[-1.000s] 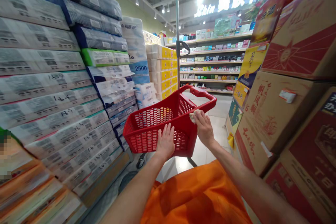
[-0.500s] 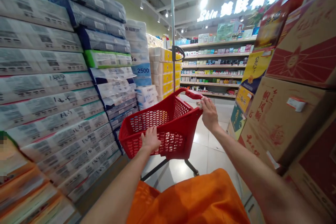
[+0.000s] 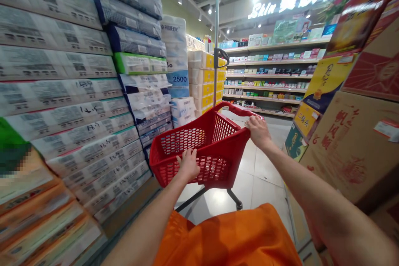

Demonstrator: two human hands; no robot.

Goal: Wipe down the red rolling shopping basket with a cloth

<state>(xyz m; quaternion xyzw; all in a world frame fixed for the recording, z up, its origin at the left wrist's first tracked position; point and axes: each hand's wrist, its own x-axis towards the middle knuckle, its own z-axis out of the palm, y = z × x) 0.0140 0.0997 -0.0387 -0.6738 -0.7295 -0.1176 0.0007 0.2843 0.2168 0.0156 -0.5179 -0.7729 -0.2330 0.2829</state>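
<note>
On the red cart (image 3: 238, 156), my hands.
Left hand (image 3: 188, 166) spread; right hand (image 3: 258, 131) by the handle (image 3: 243, 111), grip unclear; what's done, I can't judge.

On my screen I see the cart (image 3: 239, 151) on the floor (image 3: 271, 168), between stacks of packs (image 3: 77, 66) on the left and piled boxes (image 3: 352, 137) on the right. The left hand (image 3: 189, 165) is at the cart's near side, and the right hand (image 3: 259, 131) is at its near right corner, next to the handle (image 3: 240, 110). Behind the cart I see a pole (image 3: 217, 20), and farther back there are shelves (image 3: 268, 99) with lots of little things (image 3: 268, 84) on them.
</note>
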